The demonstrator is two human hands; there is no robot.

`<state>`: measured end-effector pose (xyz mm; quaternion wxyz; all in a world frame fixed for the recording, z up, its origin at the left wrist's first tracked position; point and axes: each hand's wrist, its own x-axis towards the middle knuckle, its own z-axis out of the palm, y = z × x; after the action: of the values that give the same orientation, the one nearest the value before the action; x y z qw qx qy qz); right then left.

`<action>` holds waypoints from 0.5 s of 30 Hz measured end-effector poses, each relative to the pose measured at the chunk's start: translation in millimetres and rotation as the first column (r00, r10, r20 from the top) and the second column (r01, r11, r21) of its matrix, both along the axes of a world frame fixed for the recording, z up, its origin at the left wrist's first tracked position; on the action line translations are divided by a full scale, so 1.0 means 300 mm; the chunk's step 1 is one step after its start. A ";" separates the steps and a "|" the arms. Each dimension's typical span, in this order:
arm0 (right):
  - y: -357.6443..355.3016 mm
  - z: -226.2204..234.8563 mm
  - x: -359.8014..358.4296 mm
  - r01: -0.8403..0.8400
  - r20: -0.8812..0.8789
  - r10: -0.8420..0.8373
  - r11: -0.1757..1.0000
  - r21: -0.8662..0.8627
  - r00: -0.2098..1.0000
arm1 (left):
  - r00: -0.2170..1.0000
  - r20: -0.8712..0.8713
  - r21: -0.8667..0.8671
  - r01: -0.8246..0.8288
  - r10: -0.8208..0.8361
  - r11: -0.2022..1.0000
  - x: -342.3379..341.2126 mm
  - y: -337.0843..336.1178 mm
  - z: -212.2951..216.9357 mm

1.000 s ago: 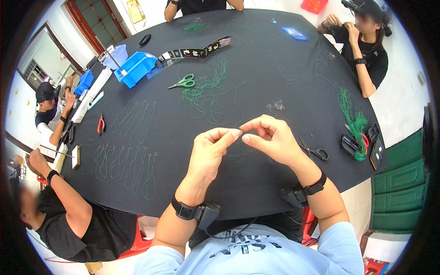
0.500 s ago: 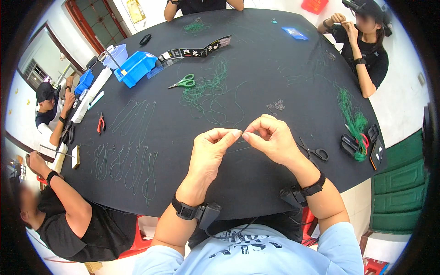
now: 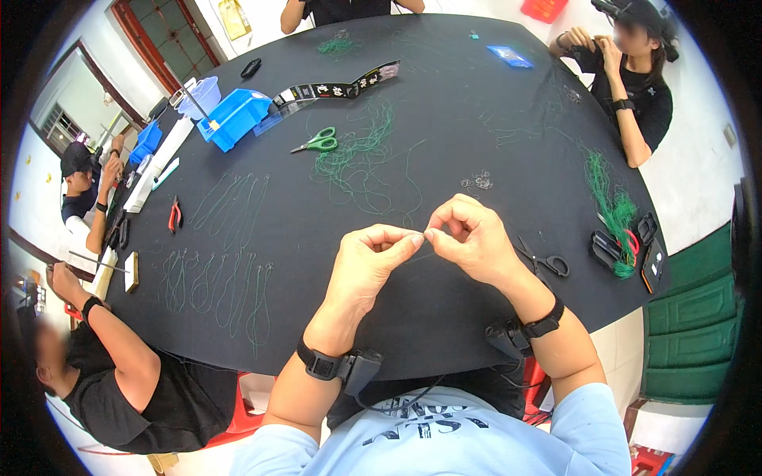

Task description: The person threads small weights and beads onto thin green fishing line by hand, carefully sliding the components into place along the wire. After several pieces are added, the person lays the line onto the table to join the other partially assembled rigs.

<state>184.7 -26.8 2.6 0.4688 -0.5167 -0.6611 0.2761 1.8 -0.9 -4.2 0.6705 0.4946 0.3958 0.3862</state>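
I sit at a wide table with black covering, its far edge curving round, in a room with white walls and a green panel at my right. My left hand and right hand are brought together, each with thumb and finger pinched, the tips meeting; the piece between them is too small to tell. A thin thread shows just below my fingertips. Beyond lie the tangled green threads and small metal pieces. Dark scissors are near my right wrist, so this side is narrower. On my left, looped threads lie in rows, apart from my forearm. Black surface stretches between my wrists down to the near edge. One co-worker sits close on the left, another at the right edge.
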 end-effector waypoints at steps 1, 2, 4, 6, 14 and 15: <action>0.000 -0.004 -0.002 -0.001 -0.001 0.001 1.000 -0.001 1.000 | 1.000 -0.001 -0.001 -0.001 0.001 1.000 -0.002 0.003 -0.010; 0.001 -0.008 -0.005 -0.006 -0.018 0.006 1.000 -0.011 1.000 | 0.999 -0.033 0.016 0.008 -0.007 1.000 -0.005 0.008 -0.026; 0.002 -0.012 -0.006 -0.012 -0.034 0.011 1.000 -0.019 0.999 | 0.998 -0.064 0.034 0.016 -0.014 0.999 -0.007 0.010 -0.032; 0.003 -0.016 -0.003 -0.034 -0.043 0.034 0.999 -0.001 0.998 | 0.994 -0.105 0.054 0.008 -0.002 0.999 -0.008 0.008 -0.028; 0.015 -0.019 0.032 -0.238 -0.356 0.142 0.940 -0.243 0.923 | 0.999 -0.006 -0.005 0.033 -0.033 0.999 -0.011 0.002 0.014; 0.017 -0.016 0.033 -0.278 -0.425 0.141 0.918 -0.282 0.894 | 0.999 -0.003 -0.009 0.037 -0.037 0.999 -0.013 0.004 0.011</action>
<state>194.6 -21.8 -2.1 0.4648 -0.4467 -0.5483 0.5328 -2.1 0.2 -0.8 0.6792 0.4994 0.3894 0.3712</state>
